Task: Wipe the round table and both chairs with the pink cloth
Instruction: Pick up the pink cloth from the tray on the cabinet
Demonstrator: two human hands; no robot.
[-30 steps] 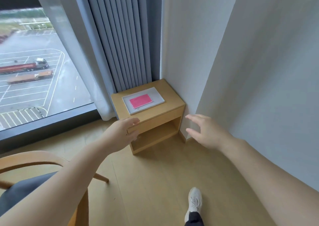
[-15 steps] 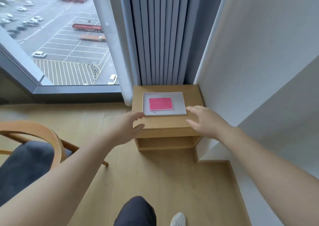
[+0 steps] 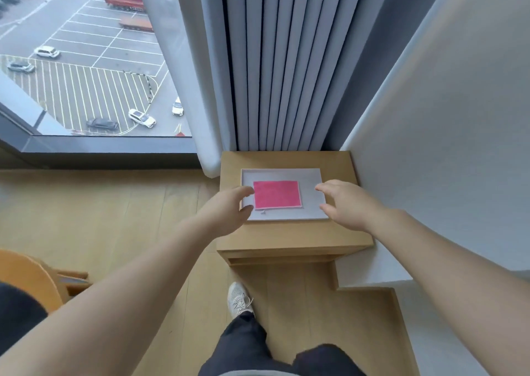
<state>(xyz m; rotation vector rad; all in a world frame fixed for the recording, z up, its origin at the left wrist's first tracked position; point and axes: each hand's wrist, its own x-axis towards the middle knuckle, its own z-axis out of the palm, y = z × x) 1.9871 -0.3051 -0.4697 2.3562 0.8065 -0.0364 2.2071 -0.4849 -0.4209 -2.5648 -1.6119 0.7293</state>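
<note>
Pink cloth (image 3: 277,194) folded flat in the middle of a grey tray (image 3: 311,177), on top of a small wooden nightstand (image 3: 286,236) in the corner by the grey curtain (image 3: 275,60). Left hand (image 3: 226,213) over the tray's left edge, fingers curled and spread wide, empty. Right hand (image 3: 348,205) over the tray's right edge, fingers spread wide, holding nothing. Wooden chair (image 3: 25,281) at near left. White sneaker (image 3: 238,299) on the wood floor (image 3: 100,218), near the nightstand.

Matt wood and soft cloth.
A fuzzy, rectangular pink cloth (image 3: 277,194) lies on a smooth matt grey tray (image 3: 309,175) atop a pale, satin-finished wooden bedside cabinet (image 3: 286,235).
</note>
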